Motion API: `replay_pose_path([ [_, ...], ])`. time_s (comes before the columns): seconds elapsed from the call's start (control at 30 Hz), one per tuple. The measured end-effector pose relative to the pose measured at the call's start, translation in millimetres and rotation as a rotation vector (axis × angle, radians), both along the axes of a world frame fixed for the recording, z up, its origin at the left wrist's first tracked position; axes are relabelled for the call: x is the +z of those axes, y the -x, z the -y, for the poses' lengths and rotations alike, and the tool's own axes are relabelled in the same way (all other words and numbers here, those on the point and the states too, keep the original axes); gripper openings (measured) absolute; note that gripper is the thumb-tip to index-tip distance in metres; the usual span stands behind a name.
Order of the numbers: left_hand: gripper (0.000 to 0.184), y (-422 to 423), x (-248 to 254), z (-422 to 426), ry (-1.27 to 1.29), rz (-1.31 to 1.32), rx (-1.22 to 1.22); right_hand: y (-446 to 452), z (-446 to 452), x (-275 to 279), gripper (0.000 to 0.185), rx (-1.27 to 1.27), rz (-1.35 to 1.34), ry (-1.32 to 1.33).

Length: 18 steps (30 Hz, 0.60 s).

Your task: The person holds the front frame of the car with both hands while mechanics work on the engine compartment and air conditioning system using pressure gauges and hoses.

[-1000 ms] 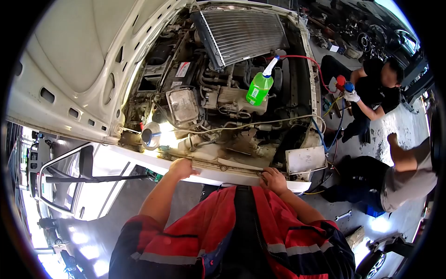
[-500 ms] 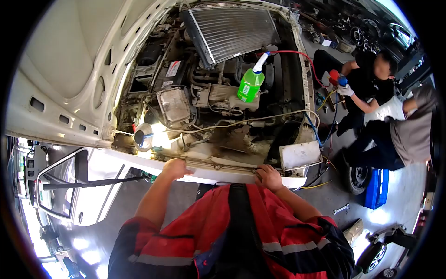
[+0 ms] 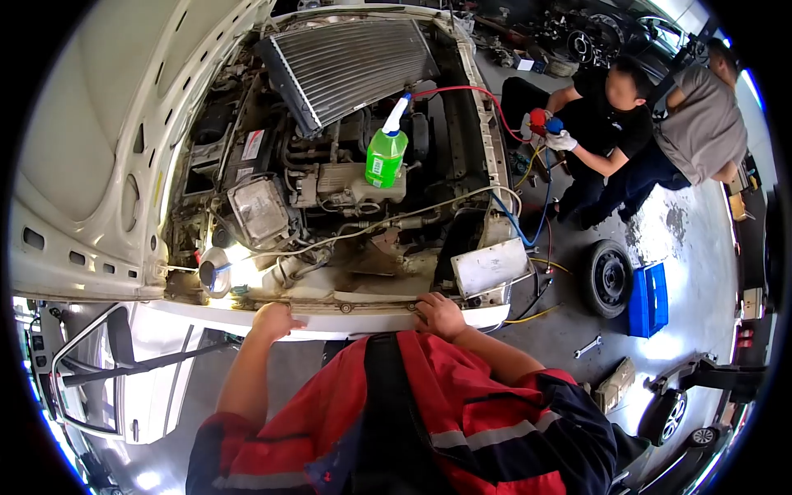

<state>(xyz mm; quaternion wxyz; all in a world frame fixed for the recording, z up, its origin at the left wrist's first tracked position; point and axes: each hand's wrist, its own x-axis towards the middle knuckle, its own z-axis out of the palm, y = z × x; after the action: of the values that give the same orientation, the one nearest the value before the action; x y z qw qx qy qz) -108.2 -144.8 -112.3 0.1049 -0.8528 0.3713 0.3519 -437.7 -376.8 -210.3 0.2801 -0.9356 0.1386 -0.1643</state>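
My left hand (image 3: pixel 275 321) is closed over the inner edge of the white car's fender (image 3: pixel 363 323), thumb stretched along it. Farther right, my right hand (image 3: pixel 440 317) lies on the same edge with its fingers curled over it. Beyond both is the open engine bay, where a spray bottle (image 3: pixel 385 158) of green liquid stands on the engine (image 3: pixel 346 181). A finned radiator (image 3: pixel 355 70) lies tilted across the far side. To the left, near a bright light, sits a round pale reservoir (image 3: pixel 216 272).
The raised hood (image 3: pixel 74 132) rises on the left. At right, a white box-like part (image 3: pixel 491 267) sits by the bay's corner, near hoses. Two people (image 3: pixel 610 115) are beyond; one holds red and blue gauge fittings. A wheel (image 3: pixel 609 279), blue crate (image 3: pixel 649 301) and wrench (image 3: pixel 588 346) are on the floor.
My view has shifted rightward, so the car appears farther left. Both hands remain on the fender edge. The person in grey has moved away from the wheel and blue crate, toward the back.
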Motion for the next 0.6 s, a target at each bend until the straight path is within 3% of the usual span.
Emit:
replay_pose_path([
  [0.6, 0.04, 6.9, 6.0, 3.4, 0.006, -0.015, 0.113, 4.9, 0.5, 11.6, 0.025, -0.005, -0.073, -0.066],
])
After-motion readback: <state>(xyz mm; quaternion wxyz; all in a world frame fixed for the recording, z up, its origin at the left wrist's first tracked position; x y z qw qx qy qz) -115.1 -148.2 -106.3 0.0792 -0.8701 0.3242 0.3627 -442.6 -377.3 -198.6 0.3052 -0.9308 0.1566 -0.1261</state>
